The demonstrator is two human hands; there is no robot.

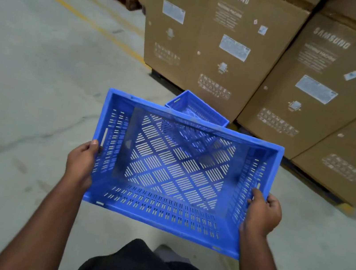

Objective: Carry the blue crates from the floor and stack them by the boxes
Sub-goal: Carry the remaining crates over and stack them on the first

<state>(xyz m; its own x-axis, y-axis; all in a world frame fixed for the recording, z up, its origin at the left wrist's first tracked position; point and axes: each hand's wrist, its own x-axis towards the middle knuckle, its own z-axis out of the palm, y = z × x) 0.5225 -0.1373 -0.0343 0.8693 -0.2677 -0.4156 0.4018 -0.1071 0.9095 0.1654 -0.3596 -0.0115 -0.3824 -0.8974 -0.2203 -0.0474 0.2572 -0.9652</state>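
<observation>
The left hand [81,161] clamps the left end wall of the blue slotted crate [180,172], thumb over the rim. The right hand [262,212] clamps the right end wall. The crate hangs tilted above the grey concrete floor [28,87]. Beyond it, a second blue crate [196,108] sits on the floor just beside the Samsung cartons [221,43], which stand on pallets.

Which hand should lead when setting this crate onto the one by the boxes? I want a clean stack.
Probably the right hand: the floor crate lies ahead and to the right, nearer its end of the held crate. The left hand, gripping the other end, would steady it.
</observation>
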